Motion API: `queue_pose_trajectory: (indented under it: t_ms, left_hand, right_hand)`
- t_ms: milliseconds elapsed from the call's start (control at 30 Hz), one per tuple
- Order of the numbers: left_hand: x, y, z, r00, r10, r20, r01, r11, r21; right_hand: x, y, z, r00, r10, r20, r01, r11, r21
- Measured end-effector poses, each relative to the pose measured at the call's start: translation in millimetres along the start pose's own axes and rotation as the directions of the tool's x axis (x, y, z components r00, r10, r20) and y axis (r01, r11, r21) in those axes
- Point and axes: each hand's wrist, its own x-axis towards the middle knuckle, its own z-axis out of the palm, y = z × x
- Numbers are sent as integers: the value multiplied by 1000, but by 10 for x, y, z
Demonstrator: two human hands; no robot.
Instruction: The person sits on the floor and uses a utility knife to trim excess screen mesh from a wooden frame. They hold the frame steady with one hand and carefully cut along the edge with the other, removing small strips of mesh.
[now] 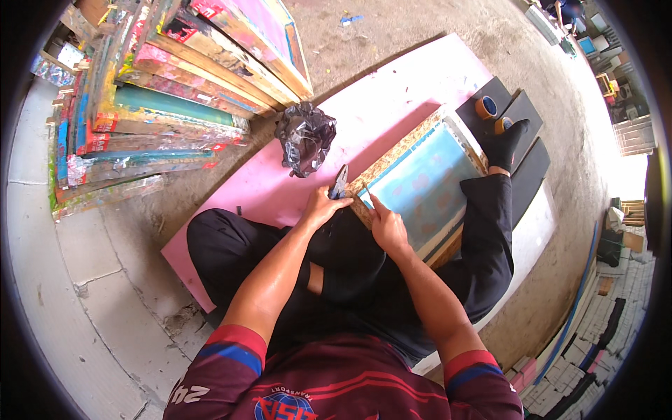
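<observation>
A screen-printing frame (392, 156) of wooden strips, with blue-tinted mesh (423, 183), lies tilted across my lap and the pink board. My left hand (324, 208) is closed around a dark metal pliers-like tool (339, 183) beside the frame's near left corner. Over that same corner, my right hand (389, 225) is closed, its fingers pinching a thin, narrow tool (368, 191) whose tip points at the wood. The exact kind of the thin tool cannot be made out. My foot in a black sock (509, 145) rests against the frame's far right end.
A crumpled black plastic bag (305, 138) sits on the pink board (245, 183), left of the frame. Rolls of tape (486, 107) lie on dark grey pads (521, 115) at the right. Stacked paint-stained frames (161, 112) stand at the far left.
</observation>
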Motion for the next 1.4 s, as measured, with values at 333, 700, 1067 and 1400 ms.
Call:
queue_pose_trajectory:
  t_ms: [333, 700, 1067, 1400]
  left_hand:
    - [9, -67, -15, 1000, 7, -3, -7, 1000, -4]
    - [114, -227, -45, 999, 39, -14, -39, 999, 19]
    - [-14, 36, 38, 999, 34, -7, -34, 998, -50]
    - [-5, -46, 31, 999, 39, -11, -39, 998, -51]
  right_hand:
    - [26, -21, -166, 991, 38, 132, -15, 986, -165]
    - [229, 394, -64, 969, 25, 247, -169, 794, 584]
    - [455, 790, 413, 958, -228, -175, 270, 923, 274]
    - [246, 539, -7, 964, -233, -126, 252, 953, 166]
